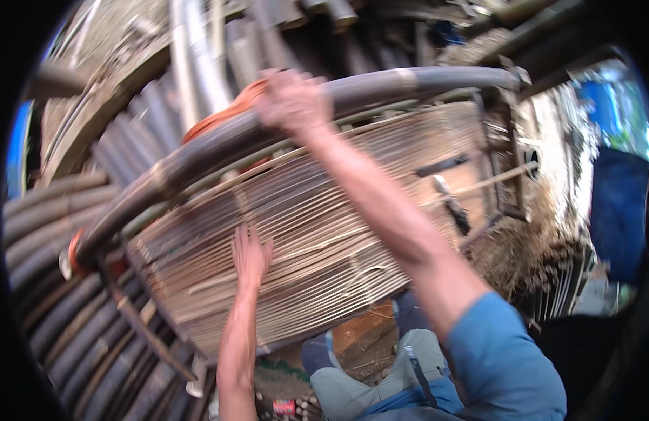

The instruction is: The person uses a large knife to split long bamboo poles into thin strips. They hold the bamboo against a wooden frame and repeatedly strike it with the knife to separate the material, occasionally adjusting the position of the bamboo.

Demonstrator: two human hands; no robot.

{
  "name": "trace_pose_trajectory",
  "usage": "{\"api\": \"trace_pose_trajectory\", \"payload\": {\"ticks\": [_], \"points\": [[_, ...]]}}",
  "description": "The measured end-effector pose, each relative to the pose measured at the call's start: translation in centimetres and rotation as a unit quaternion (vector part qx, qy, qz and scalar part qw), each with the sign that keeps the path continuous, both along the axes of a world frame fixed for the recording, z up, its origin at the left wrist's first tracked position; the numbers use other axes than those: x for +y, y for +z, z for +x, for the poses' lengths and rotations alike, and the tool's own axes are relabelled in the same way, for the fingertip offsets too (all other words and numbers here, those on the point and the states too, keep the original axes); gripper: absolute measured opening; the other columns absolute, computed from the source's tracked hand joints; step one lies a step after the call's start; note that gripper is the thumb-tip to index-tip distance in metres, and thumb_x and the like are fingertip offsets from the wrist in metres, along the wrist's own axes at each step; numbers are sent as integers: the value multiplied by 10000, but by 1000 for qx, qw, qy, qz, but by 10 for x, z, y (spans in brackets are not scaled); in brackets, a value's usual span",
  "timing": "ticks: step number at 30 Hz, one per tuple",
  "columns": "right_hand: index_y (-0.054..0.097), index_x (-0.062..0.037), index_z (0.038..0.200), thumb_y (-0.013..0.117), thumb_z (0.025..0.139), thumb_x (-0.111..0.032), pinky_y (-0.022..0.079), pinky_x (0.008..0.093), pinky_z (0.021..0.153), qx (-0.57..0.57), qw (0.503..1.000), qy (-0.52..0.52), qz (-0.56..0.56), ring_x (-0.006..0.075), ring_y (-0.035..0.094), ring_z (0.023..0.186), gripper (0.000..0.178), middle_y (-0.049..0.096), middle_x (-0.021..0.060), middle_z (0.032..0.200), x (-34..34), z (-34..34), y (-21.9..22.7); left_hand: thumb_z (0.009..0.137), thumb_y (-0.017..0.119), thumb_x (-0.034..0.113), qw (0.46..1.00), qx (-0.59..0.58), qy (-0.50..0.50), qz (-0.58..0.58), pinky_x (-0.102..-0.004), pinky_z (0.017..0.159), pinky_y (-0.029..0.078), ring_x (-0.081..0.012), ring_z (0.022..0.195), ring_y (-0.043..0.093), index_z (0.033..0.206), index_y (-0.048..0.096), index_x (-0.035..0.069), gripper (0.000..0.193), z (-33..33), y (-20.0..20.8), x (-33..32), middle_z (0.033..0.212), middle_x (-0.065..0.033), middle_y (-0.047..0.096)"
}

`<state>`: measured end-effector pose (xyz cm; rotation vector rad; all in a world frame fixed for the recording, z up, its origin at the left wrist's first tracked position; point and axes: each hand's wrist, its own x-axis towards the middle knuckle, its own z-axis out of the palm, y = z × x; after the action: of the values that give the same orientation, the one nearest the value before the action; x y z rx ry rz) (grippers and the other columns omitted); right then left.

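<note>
At about seven o'clock the left hand lies open and flat on the stack of thin slats filling the centre, likely stiff, heavy and splintery, while toward twelve the right hand curls around the dark pipe, probably the firmer hold.

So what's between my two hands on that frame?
In the head view, tightly strung pale strands span the stretch between the left hand and the right hand on the dark bar.

tan ribbed slat stack, grey pipe
</note>
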<state>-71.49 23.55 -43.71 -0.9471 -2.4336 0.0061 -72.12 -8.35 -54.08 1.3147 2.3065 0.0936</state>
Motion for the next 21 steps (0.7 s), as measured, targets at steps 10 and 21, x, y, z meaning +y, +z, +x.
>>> {"api": "trace_pose_trajectory", "payload": {"ticks": [10,21], "points": [[599,-9,860,600,754,-47,494,385,718,55,918,-56,-389,263,562,754,112,566,132,771,-42,406,-51,756,719,188,987,-92,-115,66,-458,1004,368,-377,1185,442,1204,481,-24,550,270,25,77,1252,-205,470],[362,-57,1356,747,766,-180,431,445,974,-230,821,-254,-457,365,470,1163,715,470,201,1212,7,670,-143,835,669,274,979,-82,-183,-31,-439,767,488,-346,917,591,936,614,62,241,327,-22,219,975,-139,607]]}}
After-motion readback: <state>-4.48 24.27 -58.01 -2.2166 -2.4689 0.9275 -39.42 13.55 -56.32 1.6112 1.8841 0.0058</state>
